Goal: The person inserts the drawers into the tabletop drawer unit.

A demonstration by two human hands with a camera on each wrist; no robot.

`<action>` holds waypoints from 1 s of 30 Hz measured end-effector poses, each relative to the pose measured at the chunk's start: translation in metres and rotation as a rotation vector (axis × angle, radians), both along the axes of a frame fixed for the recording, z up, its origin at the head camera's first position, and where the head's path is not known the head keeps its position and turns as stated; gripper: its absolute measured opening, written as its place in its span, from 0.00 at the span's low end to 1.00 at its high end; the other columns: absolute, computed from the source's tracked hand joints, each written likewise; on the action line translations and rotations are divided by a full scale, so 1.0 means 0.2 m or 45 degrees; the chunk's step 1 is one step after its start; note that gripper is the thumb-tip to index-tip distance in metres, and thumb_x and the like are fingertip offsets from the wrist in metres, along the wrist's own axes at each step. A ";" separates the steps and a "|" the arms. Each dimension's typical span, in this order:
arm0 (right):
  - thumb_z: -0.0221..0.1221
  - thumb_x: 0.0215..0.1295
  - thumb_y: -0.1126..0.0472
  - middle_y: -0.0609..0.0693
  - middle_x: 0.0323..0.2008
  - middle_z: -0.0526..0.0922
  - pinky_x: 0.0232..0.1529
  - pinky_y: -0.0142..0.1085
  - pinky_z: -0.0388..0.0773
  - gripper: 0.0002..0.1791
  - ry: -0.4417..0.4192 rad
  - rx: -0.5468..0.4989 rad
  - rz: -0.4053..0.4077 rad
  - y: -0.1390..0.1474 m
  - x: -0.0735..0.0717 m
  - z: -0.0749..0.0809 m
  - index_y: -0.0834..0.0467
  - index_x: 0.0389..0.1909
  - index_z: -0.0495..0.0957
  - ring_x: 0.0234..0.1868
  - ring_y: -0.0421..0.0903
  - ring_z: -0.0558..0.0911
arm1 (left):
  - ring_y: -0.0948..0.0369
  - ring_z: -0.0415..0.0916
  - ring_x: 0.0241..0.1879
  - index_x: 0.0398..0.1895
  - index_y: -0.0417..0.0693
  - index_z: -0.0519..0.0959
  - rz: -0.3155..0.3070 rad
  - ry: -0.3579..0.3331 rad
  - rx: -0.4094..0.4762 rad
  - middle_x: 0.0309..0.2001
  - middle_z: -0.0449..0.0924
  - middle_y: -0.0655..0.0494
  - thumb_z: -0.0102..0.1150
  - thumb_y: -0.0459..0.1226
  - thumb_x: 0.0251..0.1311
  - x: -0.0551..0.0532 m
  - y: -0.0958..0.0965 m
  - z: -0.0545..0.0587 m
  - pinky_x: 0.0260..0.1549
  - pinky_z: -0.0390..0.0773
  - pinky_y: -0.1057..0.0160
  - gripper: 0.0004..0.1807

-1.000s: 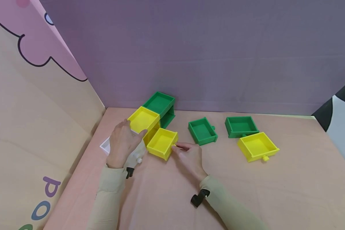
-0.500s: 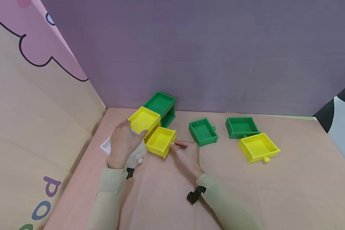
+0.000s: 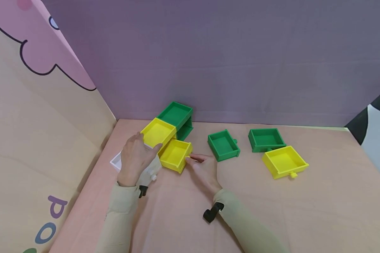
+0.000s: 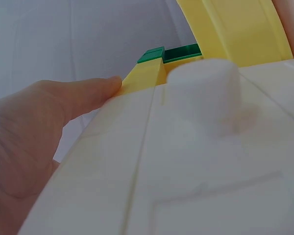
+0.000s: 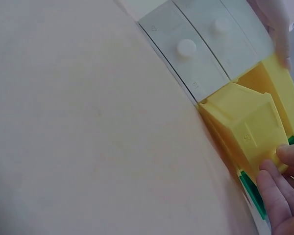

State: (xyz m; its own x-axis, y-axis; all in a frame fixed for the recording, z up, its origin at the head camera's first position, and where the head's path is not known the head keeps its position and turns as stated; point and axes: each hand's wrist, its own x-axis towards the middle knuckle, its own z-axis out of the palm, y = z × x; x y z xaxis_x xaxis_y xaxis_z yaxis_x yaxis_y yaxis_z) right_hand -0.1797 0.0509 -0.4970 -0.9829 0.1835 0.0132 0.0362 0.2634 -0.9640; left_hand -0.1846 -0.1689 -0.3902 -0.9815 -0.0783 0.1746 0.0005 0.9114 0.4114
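My right hand point(image 3: 206, 171) pinches the knob of a yellow drawer point(image 3: 176, 154) between thumb and fingers. The drawer sits askew at the opening of a yellow cabinet frame point(image 3: 158, 132), its inner end partly inside. My left hand point(image 3: 134, 160) grips the joined frames from above, thumb at the yellow frame's front edge and fingers toward its far side. Under that hand lies a white frame point(image 3: 116, 161), largely hidden; its closed white drawers point(image 5: 186, 48) with round knobs show in the right wrist view. Behind the yellow frame stands a green frame point(image 3: 176, 114) with an open slot.
To the right, two loose green drawers point(image 3: 223, 145) and another yellow drawer point(image 3: 285, 161) lie on the pink cloth point(image 3: 256, 211). A purple-grey backdrop point(image 3: 228, 70) rises behind, and a printed panel point(image 3: 44, 133) borders the left.
My right hand has pushed the yellow drawer slightly left and back toward the yellow frame, its angle shifting a little. My left hand stays in place.
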 end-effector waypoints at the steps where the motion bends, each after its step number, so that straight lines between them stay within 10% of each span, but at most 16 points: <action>1: 0.73 0.66 0.57 0.53 0.47 0.93 0.61 0.48 0.85 0.12 0.002 0.000 0.000 0.00 0.00 0.00 0.57 0.47 0.93 0.55 0.51 0.88 | 0.36 0.77 0.67 0.71 0.28 0.74 0.001 0.000 -0.002 0.71 0.75 0.30 0.67 0.57 0.64 0.00 0.00 0.00 0.62 0.82 0.37 0.45; 30: 0.73 0.67 0.56 0.52 0.50 0.93 0.66 0.48 0.82 0.12 -0.038 -0.084 -0.027 -0.04 -0.01 -0.03 0.56 0.48 0.92 0.58 0.51 0.86 | 0.36 0.76 0.68 0.71 0.29 0.74 0.012 -0.018 -0.015 0.72 0.74 0.31 0.66 0.57 0.65 0.00 0.00 -0.01 0.64 0.80 0.38 0.45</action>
